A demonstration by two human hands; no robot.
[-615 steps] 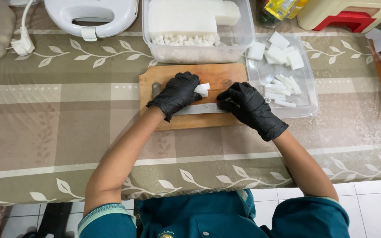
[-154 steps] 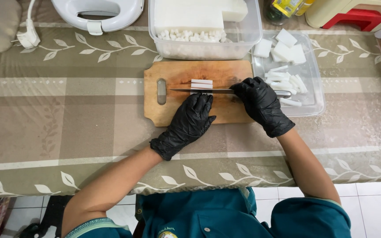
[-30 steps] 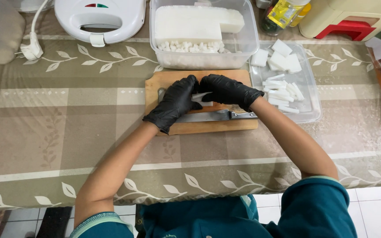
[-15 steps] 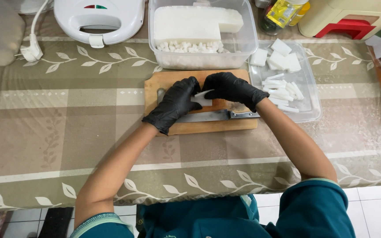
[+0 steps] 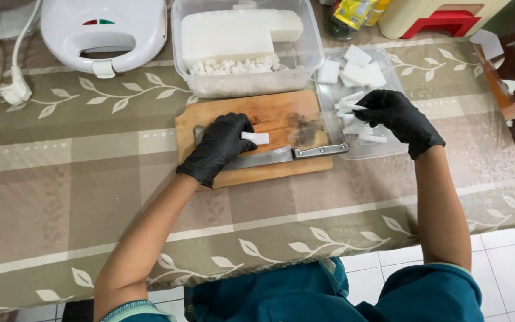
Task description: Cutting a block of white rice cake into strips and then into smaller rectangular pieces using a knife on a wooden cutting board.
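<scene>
My left hand [image 5: 219, 146], in a black glove, rests on the wooden cutting board [image 5: 272, 116] and pinches a small white strip [image 5: 256, 138]. A knife [image 5: 281, 157] lies flat along the board's near edge, its blade partly under that hand and its handle pointing right. My right hand [image 5: 397, 119], also in a black glove, is over the clear shallow tray [image 5: 388, 65] to the right and holds a white strip [image 5: 348, 107] at its fingertips among the cut white pieces [image 5: 362, 71] lying there.
A clear tub [image 5: 314, 42] with a large white block [image 5: 227, 33] and small white cubes stands behind the board. A white sandwich maker [image 5: 105, 30] with its plug [image 5: 13, 92] sits at the back left. Bottles and a red stool are at the back right. The table's front edge is close to my body.
My right hand has left the board and moved right over the tray, carrying a white strip. The left hand has stayed on the board with another strip.
</scene>
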